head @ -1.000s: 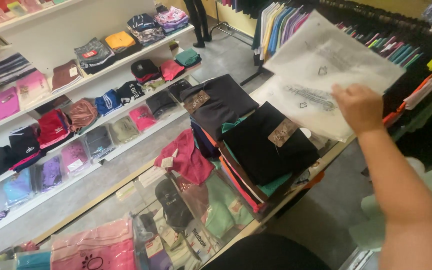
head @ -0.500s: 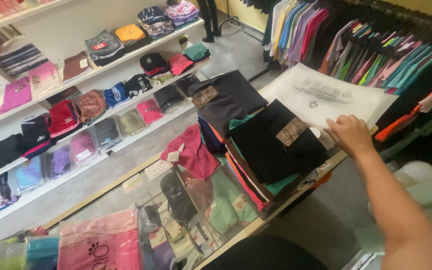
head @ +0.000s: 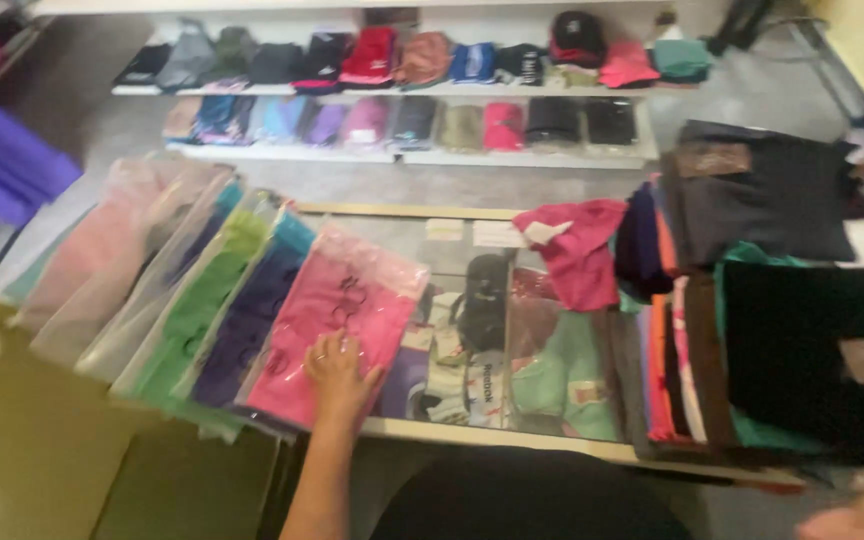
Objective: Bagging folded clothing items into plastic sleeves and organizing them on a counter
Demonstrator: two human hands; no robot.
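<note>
— What do we have left of the glass counter [head: 472, 235]?
— A fanned row of bagged garments; our left hand [head: 340, 372] lies flat, fingers spread, on the pink packet [head: 337, 330] at the row's right end.
— And to the right?
— Stacked folded clothes [head: 752, 330] on the counter. Our right hand [head: 857, 520] shows at the lower corner; we cannot tell its fingers.

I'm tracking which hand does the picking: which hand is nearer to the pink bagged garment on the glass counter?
Left. The left hand rests flat on the pink bagged garment, at its near end. The right hand is far off at the frame's lower right corner, beyond the folded clothes stack.
</note>
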